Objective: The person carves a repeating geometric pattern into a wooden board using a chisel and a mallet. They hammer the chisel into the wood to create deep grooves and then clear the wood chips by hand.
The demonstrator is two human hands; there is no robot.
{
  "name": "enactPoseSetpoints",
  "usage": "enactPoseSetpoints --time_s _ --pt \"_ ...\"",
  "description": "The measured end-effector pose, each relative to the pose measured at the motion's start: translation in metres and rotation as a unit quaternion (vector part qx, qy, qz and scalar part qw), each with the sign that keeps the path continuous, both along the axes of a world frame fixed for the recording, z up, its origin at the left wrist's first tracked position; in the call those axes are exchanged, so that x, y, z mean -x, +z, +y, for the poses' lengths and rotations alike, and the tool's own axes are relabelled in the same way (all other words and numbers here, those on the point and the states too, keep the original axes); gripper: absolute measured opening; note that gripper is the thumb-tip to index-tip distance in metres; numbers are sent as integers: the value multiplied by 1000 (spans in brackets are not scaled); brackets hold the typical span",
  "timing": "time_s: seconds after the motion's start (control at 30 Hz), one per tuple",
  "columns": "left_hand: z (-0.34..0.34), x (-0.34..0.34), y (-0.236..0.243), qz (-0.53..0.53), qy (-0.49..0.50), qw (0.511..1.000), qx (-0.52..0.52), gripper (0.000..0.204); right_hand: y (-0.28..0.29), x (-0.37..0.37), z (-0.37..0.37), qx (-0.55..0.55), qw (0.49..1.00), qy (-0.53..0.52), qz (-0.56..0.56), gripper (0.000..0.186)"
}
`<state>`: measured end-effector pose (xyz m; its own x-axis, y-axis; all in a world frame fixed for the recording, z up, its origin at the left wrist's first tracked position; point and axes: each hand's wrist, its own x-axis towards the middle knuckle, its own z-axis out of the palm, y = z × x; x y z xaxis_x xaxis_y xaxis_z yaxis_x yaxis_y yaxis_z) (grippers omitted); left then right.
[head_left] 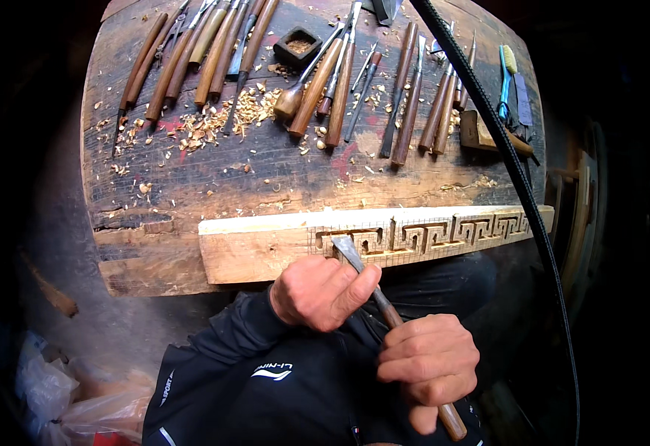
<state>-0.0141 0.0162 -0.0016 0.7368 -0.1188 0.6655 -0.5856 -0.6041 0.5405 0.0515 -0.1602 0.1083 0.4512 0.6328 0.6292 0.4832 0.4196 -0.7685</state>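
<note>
A wood chisel (pixel 390 315) with a flat steel blade and brown wooden handle lies slantwise across both my hands. My left hand (pixel 323 292) is closed near the blade, with its thumb along the steel and its knuckles close to the board. Lower right, my right hand (pixel 430 364) wraps round the handle, whose butt end sticks out below the fist. The blade's tip rests at the left part of the carved pattern on a pale wooden board (pixel 254 256). That board has pencilled grid lines and a cut-out meander pattern along its right portion.
The board lies along the near edge of a worn workbench (pixel 295 175). Several wooden-handled chisels (pixel 314 89) lie across its far side among wood shavings (pixel 243 115). A small dark square box (pixel 297 46) and a blue brush (pixel 505 82) are there too. A black braided cable (pixel 503 141) hangs at the right.
</note>
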Motion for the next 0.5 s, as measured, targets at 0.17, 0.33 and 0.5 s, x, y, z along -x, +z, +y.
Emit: enactPoseSetpoints --time_s 0.17,0.33,0.5 --pt "0 2 -3 24 -14 999 23 46 0 11 22 -36 994 -70 72 65" --pt "1 1 -8 20 3 998 52 44 -3 14 35 -35 990 -116 72 64" --pt "0 2 -6 30 18 998 60 42 -3 9 39 -17 993 -101 65 63"
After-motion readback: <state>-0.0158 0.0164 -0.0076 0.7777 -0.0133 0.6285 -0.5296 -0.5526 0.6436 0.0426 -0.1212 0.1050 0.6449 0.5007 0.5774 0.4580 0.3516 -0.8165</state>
